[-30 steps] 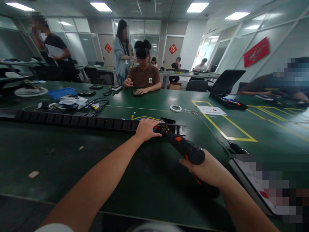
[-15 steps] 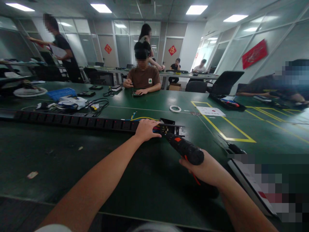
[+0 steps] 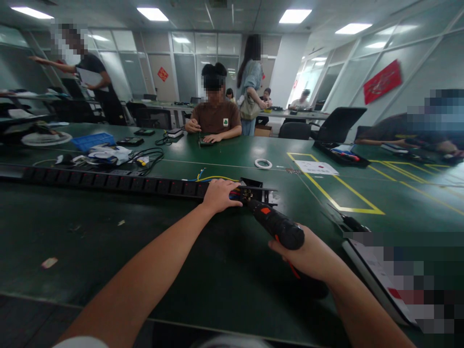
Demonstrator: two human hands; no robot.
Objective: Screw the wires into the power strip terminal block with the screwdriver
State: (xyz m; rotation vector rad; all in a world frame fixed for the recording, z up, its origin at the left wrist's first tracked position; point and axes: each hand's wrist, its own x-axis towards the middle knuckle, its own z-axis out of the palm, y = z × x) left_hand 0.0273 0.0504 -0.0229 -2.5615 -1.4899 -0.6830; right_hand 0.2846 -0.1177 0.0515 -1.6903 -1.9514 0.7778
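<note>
A long black power strip (image 3: 145, 185) with a row of sockets lies across the green table. My left hand (image 3: 220, 195) grips it near its right end, fingers over the far side and thumb on the near side. Beside the thumb, red and blue wires run to a small metal-coloured terminal part (image 3: 247, 195) in the opened end. In my right hand (image 3: 308, 253) is a black cordless power screwdriver (image 3: 277, 224) with orange-red marks, its nose tilted down at that part. The tip itself is too dark to make out. Yellow and blue wires (image 3: 217, 177) lie behind the strip.
A white ring (image 3: 263, 164), a paper sheet (image 3: 316, 167) and yellow tape outlines are beyond the strip. Cables (image 3: 147, 157) and a blue tray (image 3: 93, 141) sit at left. A notebook-like item (image 3: 377, 280) lies at right. A person in brown (image 3: 216, 118) sits opposite.
The screwdriver's rear has shifted slightly left and down; its nose stays at the terminal part. My left hand has not moved. A standing person in the background has moved right.
</note>
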